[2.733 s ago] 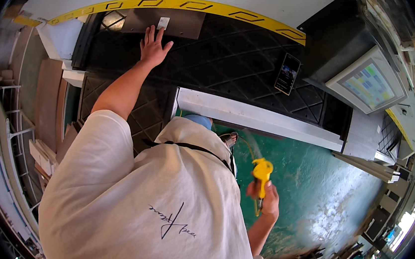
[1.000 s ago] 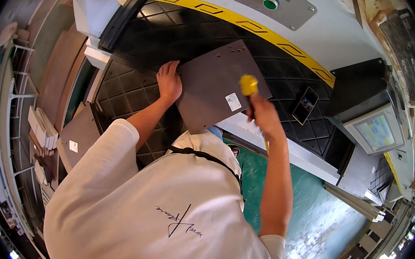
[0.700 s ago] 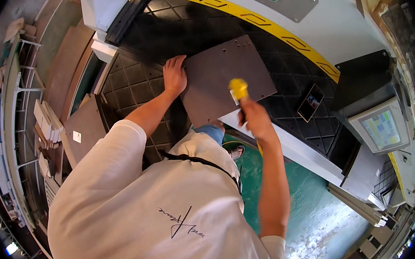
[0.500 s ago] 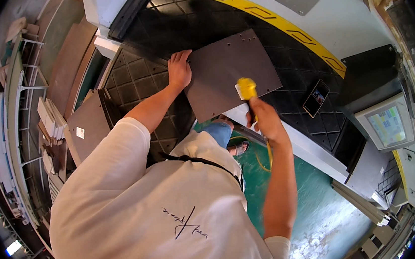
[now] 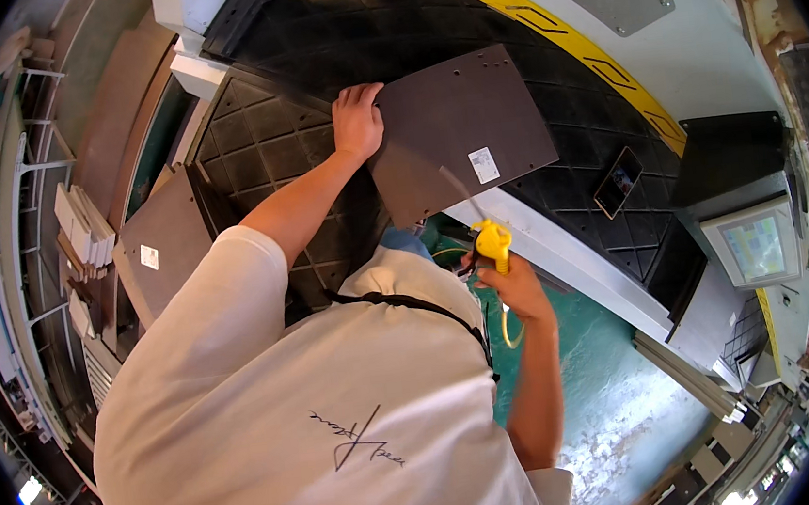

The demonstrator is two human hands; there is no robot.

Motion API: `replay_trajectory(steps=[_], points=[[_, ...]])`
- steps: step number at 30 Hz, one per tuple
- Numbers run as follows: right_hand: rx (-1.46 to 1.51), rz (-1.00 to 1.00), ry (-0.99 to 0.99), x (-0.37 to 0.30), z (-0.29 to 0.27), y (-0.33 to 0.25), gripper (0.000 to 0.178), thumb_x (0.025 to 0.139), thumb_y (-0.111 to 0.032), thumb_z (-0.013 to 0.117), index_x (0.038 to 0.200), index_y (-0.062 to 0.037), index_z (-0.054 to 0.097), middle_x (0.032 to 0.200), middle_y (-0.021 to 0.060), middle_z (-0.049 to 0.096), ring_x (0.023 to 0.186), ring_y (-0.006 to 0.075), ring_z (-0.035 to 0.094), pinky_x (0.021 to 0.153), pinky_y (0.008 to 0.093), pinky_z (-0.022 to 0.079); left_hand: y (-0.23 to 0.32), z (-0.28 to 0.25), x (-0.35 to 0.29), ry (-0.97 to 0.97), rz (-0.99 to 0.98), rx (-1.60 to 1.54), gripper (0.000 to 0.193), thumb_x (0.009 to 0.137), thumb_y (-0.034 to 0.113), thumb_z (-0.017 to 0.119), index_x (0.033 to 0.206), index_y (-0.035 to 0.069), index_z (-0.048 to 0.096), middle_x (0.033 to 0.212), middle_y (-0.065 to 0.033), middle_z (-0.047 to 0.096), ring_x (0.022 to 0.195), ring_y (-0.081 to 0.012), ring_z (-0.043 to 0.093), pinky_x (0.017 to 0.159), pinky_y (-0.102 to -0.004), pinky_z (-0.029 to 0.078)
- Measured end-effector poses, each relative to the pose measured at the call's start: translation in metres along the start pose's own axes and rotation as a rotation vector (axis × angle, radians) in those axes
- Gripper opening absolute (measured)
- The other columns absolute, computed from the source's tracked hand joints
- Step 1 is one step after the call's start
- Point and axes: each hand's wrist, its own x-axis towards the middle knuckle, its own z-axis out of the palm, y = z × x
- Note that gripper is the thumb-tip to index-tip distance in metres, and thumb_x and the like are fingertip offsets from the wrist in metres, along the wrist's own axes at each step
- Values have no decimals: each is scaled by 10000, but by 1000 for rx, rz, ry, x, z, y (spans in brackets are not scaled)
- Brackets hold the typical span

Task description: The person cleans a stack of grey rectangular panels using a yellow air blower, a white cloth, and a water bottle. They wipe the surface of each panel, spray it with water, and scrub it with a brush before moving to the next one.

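A person in a white T-shirt [image 5: 323, 416] leans over a black, diamond-patterned machine bed [image 5: 267, 139], the left hand [image 5: 358, 121] laid flat with fingers spread on the left edge of a dark brown panel [image 5: 461, 130] that lies on the bed and carries a small white label. The right hand [image 5: 515, 286] is closed around a yellow air gun [image 5: 493, 241], held just below the panel's near edge, above the green floor [image 5: 602, 380]. A screen [image 5: 757, 246] stands at right, well apart.
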Motion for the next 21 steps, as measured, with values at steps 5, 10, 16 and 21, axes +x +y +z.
replay_trajectory(steps=[5, 10, 16, 21], points=[[-90, 200, 338, 48, 31, 6, 389, 881, -234, 737, 1197, -23, 654, 899, 86, 726, 756, 189, 680, 650, 336, 553, 13, 6, 1, 22, -30, -1, 421, 804, 68, 668, 1222, 102, 700, 1132, -170, 709, 1111, -404, 626, 995, -524, 488], [396, 49, 276, 125, 66, 21, 417, 886, -183, 727, 1256, -32, 605, 1011, 86, 702, 746, 170, 661, 567, 303, 495, -15, 12, -6, 91, -8, -104, 328, 892, 94, 679, 1217, 51, 701, 1148, -197, 707, 1089, -422, 622, 990, -511, 477], [442, -104, 426, 36, 50, 0, 490, 867, -142, 748, 1298, 12, 572, 888, 46, 625, 593, 124, 560, 493, 280, 460, 21, 3, -40, -73, -158, -311, 380, 930, 175, 724, 1268, 33, 623, 1251, -165, 651, 1199, -367, 546, 1063, -461, 424], [693, -236, 605, -68, 7, 69, 334, 898, -71, 722, 1206, -58, 593, 935, 24, 653, 684, 103, 600, 535, 259, 476, 164, -5, -82, -270, 6, -546, 457, 940, 139, 716, 1359, 25, 573, 1348, -180, 589, 1281, -331, 528, 1112, -432, 404]])
